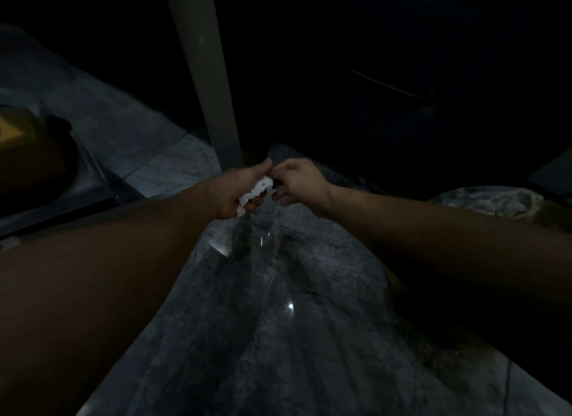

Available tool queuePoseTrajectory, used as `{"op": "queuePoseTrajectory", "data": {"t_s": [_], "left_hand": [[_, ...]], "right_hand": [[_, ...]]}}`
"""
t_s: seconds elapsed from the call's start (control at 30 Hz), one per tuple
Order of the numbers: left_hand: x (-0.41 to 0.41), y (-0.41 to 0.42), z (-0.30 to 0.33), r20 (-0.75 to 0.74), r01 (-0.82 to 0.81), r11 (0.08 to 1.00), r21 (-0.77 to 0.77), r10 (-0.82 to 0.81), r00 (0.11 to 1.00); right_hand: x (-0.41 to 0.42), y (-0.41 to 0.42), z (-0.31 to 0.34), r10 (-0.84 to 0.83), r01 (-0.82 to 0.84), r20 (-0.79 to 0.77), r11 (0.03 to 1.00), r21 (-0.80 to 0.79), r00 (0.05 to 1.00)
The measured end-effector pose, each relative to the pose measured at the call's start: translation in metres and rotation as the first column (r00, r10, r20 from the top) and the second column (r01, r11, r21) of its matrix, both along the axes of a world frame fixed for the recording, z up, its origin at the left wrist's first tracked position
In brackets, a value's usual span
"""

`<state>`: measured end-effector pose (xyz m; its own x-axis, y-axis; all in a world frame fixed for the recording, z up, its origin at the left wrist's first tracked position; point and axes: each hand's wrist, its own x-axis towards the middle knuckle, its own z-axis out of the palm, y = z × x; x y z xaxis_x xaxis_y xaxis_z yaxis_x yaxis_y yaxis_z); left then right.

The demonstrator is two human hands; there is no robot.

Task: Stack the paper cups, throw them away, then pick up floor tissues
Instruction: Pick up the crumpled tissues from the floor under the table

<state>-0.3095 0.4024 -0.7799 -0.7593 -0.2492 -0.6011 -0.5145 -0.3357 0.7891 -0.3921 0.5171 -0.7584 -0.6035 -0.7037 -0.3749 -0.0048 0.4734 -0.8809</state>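
The scene is dim. Crumpled white tissue (255, 194) sits bunched in my left hand (238, 188), whose fingers are curled around it just above the grey marble floor (263, 322). My right hand (298, 183) is right beside it, fingertips touching the tissue's right end near my left thumb. Whether the right fingers pinch the tissue or only touch it is unclear. No paper cups are visible.
A pale table leg (205, 75) stands straight behind my hands. Darkness fills the space under the table to the right. A dark round object (37, 161) sits at the far left, and a crumpled plastic bag (483, 200) lies at the right.
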Motion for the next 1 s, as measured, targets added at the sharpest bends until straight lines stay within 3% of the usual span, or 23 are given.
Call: {"op": "queuePoseTrajectory", "data": {"t_s": [0.3, 0.5, 0.6, 0.67, 0.87, 1.0], "left_hand": [[0.018, -0.014, 0.009, 0.140, -0.007, 0.986, -0.169, 0.031, 0.990], [0.080, -0.033, 0.035, 0.096, -0.139, 0.980, -0.145, 0.154, 0.983], [0.124, -0.049, 0.043, 0.186, -0.166, 0.940, -0.299, 0.228, 0.956], [0.153, -0.058, 0.048, 0.237, -0.214, 0.915, -0.343, 0.305, 0.922], [0.263, -0.067, 0.053, 0.158, -0.421, 0.855, -0.303, 0.480, 0.863], [0.337, -0.063, 0.053, 0.278, -0.496, 0.788, -0.365, 0.601, 0.749]], "right_hand": [[0.004, 0.003, -0.011, 0.141, -0.121, -0.117, 0.979, 0.162, 0.983], [0.033, -0.026, -0.040, 0.306, -0.264, -0.143, 0.931, 0.251, 0.941], [0.055, -0.046, -0.056, 0.411, -0.354, -0.193, 0.895, 0.271, 0.891], [0.072, -0.058, -0.063, 0.496, -0.427, -0.254, 0.859, 0.282, 0.830], [0.156, -0.096, -0.068, 0.715, -0.649, -0.409, 0.694, 0.313, 0.567], [0.236, -0.119, -0.062, 0.848, -0.823, -0.431, 0.466, 0.326, 0.309]]}}
